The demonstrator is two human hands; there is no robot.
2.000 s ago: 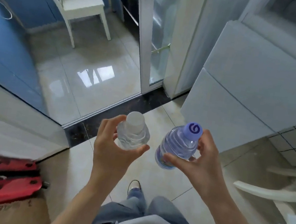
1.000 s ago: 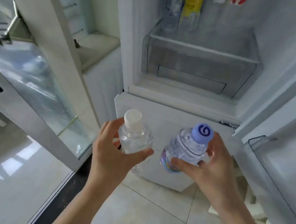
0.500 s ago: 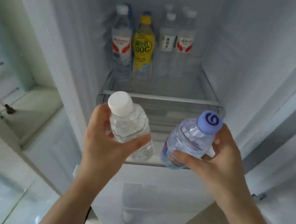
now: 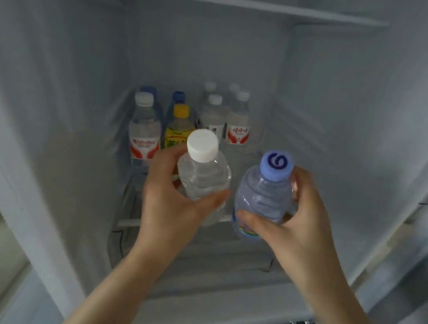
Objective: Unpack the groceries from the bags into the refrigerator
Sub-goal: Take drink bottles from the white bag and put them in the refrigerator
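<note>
The open refrigerator [image 4: 329, 96] is holding bottles [image 4: 186, 118] far left on its shelf [image 4: 245, 239]. In front, left hand [image 4: 171, 211] is clasping a white-capped bottle [image 4: 203, 171], right hand [image 4: 300, 228] a blue-capped bottle [image 4: 264, 192], caps tilting toward the viewer.

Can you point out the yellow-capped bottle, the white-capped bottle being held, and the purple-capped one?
yellow-capped bottle [image 4: 181, 111], head view, on its cap.
white-capped bottle [image 4: 202, 145], head view, on its cap, in the left hand.
purple-capped bottle [image 4: 276, 165], head view, on its cap, in the right hand.
</note>
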